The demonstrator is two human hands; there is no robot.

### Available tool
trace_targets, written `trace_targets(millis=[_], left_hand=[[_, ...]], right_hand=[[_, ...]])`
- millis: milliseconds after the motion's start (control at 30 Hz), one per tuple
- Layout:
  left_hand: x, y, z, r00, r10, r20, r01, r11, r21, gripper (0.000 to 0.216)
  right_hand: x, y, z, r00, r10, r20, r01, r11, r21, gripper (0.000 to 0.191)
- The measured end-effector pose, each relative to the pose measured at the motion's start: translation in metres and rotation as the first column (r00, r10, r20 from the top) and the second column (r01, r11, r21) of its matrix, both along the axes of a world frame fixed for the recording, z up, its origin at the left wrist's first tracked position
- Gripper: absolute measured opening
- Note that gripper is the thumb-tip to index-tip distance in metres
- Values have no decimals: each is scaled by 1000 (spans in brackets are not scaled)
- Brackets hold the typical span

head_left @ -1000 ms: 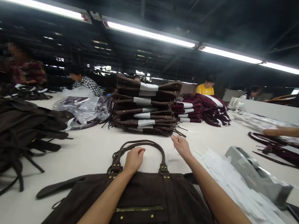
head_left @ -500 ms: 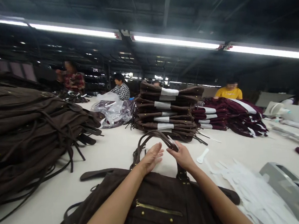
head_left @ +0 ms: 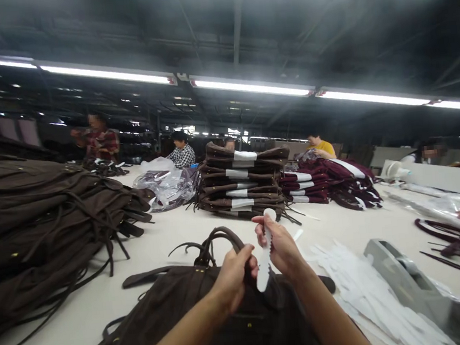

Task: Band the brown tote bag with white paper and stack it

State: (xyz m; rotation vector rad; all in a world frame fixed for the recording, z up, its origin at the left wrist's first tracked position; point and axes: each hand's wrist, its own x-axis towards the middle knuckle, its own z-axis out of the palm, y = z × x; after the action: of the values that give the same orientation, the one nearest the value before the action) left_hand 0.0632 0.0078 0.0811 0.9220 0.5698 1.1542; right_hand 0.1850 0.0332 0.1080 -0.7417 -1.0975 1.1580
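Observation:
A dark brown handbag point(head_left: 158, 320) lies on the white table in front of me, its looped handles point(head_left: 214, 239) raised. My left hand point(head_left: 233, 272) is closed around the handles near the middle. My right hand point(head_left: 280, 246) pinches a white paper strip point(head_left: 265, 261) with a jagged edge and holds it upright against the handles, right beside my left hand.
A tall heap of brown bags point(head_left: 35, 218) fills the left. A stack of brown bags with white bands point(head_left: 239, 185) and maroon ones point(head_left: 332, 181) stand farther back. White paper pieces point(head_left: 367, 295) and a grey tape dispenser point(head_left: 415, 285) lie at right. Several people work along the far side.
My left hand has closed on the bag handles and gathered them. My right hand has picked up a white strip and brought it to the handles. The view swung slightly.

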Motion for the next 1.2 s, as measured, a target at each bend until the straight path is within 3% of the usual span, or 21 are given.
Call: trace_targets(millis=[67,100,200,267,333,433,500,567,633,700,733,800,900,967,1067,1200], left_hand=[[1,-15,-13,997,8,-75,-6,1000,29,38],[-1,-18,-18,993,25,-114,-19,999,51,40],[-15,-12,-23,969,92,-230,-69,992,106,40],[-25,-6,-21,952,112,-286,-83,990,111,40],[-31,-5,-18,946,102,-309,-72,992,107,42],[-31,-13,-12,955,54,-292,-20,993,119,45],[-29,-18,-9,960,15,-279,25,990,139,45],[-29,-19,-9,953,28,-302,30,982,186,44],[-32,-14,-11,921,173,-349,-61,948,311,42],[-37,-6,-14,842,396,-367,-204,863,463,40],[-39,-3,-16,786,499,-364,-261,803,536,40],[-42,1,-19,724,592,-354,-295,730,617,44],[-39,-2,-19,828,442,-344,-209,815,541,47],[-36,-7,-16,887,304,-346,-139,893,429,44],[-36,-12,-6,884,231,-407,-47,909,414,44],[-46,-9,6,907,216,-360,-62,918,393,40]], right_hand=[[-6,-3,-1,966,-163,200,152,986,69,55],[-7,-5,-4,890,-293,350,256,955,149,56],[-5,-6,-16,439,-609,661,451,785,424,60],[1,-4,-23,258,-634,729,489,737,467,64],[7,1,-27,221,-636,739,529,715,457,67],[14,10,-32,279,-718,638,550,664,507,67],[13,12,-34,379,-699,606,506,705,497,66],[4,9,-34,567,-518,640,385,854,350,65],[-10,2,-31,784,-187,592,165,982,91,63],[-26,-8,-26,917,71,393,-44,996,-78,64],[-33,-13,-23,949,135,284,-106,988,-113,65],[-42,-22,-18,977,175,119,-160,979,-123,65],[-47,-29,-15,986,154,61,-148,985,-94,64],[-46,-28,-17,985,48,165,-46,999,-18,60],[-42,-26,-19,932,-108,347,61,988,143,53],[-36,-27,-15,887,58,459,-92,994,53,60]])
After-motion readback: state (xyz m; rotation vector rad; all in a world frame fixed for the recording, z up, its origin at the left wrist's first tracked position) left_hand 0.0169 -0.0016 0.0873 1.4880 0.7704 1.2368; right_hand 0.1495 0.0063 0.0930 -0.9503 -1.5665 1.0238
